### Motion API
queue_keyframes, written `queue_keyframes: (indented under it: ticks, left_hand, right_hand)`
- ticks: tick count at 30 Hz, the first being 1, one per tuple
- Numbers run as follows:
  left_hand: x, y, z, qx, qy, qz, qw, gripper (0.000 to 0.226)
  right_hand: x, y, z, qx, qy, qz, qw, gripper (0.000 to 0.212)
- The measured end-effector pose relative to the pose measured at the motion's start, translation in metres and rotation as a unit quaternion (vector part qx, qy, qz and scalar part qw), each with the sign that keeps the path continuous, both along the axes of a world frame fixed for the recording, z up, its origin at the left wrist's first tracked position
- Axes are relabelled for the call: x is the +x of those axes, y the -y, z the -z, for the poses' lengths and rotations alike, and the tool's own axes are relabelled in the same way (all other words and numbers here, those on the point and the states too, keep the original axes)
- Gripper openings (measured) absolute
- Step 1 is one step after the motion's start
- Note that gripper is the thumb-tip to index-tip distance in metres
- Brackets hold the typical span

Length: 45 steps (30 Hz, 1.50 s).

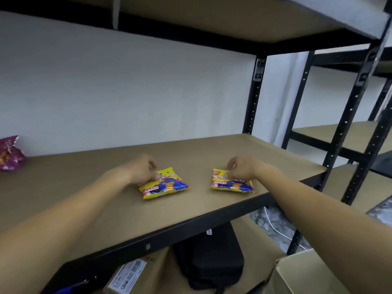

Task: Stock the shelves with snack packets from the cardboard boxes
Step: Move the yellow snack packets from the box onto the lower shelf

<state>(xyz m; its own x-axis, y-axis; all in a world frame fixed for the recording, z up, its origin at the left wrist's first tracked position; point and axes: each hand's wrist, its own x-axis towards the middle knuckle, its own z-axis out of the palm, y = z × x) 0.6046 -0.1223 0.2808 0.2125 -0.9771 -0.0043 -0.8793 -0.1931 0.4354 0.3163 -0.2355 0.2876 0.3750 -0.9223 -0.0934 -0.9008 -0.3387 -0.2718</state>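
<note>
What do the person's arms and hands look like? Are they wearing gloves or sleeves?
No gloves and no sleeves in view. The left hand and right hand are bare, and both forearms are bare too. No watch, ring or bracelet shows.

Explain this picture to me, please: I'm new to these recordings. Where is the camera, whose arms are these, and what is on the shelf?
There is no machine here: a person wears one camera on the head, looking forward and down, so both bare arms reach in from below. The left hand pinches the top of the left yellow packet, and the right hand pinches the right yellow packet. Both packets lie flat on the brown shelf. A pink packet sits at the far left. A cardboard box stands below.
</note>
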Motion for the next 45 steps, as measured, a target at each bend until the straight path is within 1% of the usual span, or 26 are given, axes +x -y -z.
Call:
queue_keyframes:
  ticks: [4,7,10,11,14,15,18,25,28,31,34,35,37,40,45]
  left_hand:
    - [0.006,0.038,0.009,0.013,-0.011,0.035,0.999,0.021]
    - [-0.003,0.054,0.011,0.008,-0.042,0.04,0.998,0.017]
    - [-0.013,0.066,0.002,-0.022,-0.062,0.033,0.997,0.015]
    - [-0.017,0.069,-0.004,-0.031,-0.064,0.031,0.997,0.013]
    - [-0.03,0.083,-0.02,-0.054,-0.015,0.026,0.998,0.013]
    - [-0.037,0.089,-0.023,-0.065,-0.003,0.024,0.998,0.013]
    - [-0.06,0.112,-0.027,-0.102,0.014,0.016,0.995,0.016]
    - [-0.116,0.174,-0.029,-0.183,0.018,-0.006,0.983,0.026]
    - [-0.135,0.2,-0.031,-0.22,0.056,-0.028,0.974,0.024]
    - [-0.147,0.225,-0.038,-0.255,0.099,-0.048,0.961,0.021]
    - [-0.154,0.248,-0.042,-0.298,0.125,-0.057,0.945,0.015]
    - [-0.157,0.255,-0.043,-0.314,0.126,-0.059,0.939,0.014]
    - [-0.162,0.269,-0.043,-0.346,0.098,-0.062,0.931,0.014]
    - [-0.167,0.289,-0.045,-0.384,0.063,-0.07,0.919,0.013]
    - [-0.165,0.317,-0.038,-0.399,0.071,-0.073,0.911,0.012]
  right_hand:
    - [0.003,0.033,-0.006,0.024,-0.048,-0.061,0.997,0.046]
    - [0.004,0.05,-0.003,0.028,-0.062,-0.103,0.992,0.034]
    - [-0.003,0.064,-0.013,0.015,-0.029,-0.125,0.992,0.013]
    - [-0.008,0.069,-0.021,0.008,-0.023,-0.127,0.992,0.01]
    - [-0.025,0.092,-0.042,-0.054,-0.033,-0.143,0.988,0.012]
    - [-0.03,0.101,-0.046,-0.059,-0.023,-0.148,0.987,0.012]
    - [-0.042,0.124,-0.051,-0.023,0.037,-0.153,0.987,0.013]
    - [-0.068,0.197,-0.053,-0.078,0.121,-0.156,0.977,0.026]
    - [-0.08,0.224,-0.057,-0.139,0.172,-0.145,0.964,0.033]
    - [-0.084,0.25,-0.063,-0.205,0.208,-0.131,0.947,0.027]
    - [-0.081,0.27,-0.063,-0.241,0.222,-0.104,0.939,0.022]
    - [-0.079,0.276,-0.061,-0.254,0.223,-0.096,0.936,0.022]
    - [-0.075,0.287,-0.054,-0.274,0.235,-0.088,0.928,0.025]
    - [-0.066,0.303,-0.042,-0.28,0.28,-0.086,0.914,0.029]
    - [-0.053,0.328,-0.024,-0.321,0.321,-0.078,0.888,0.03]
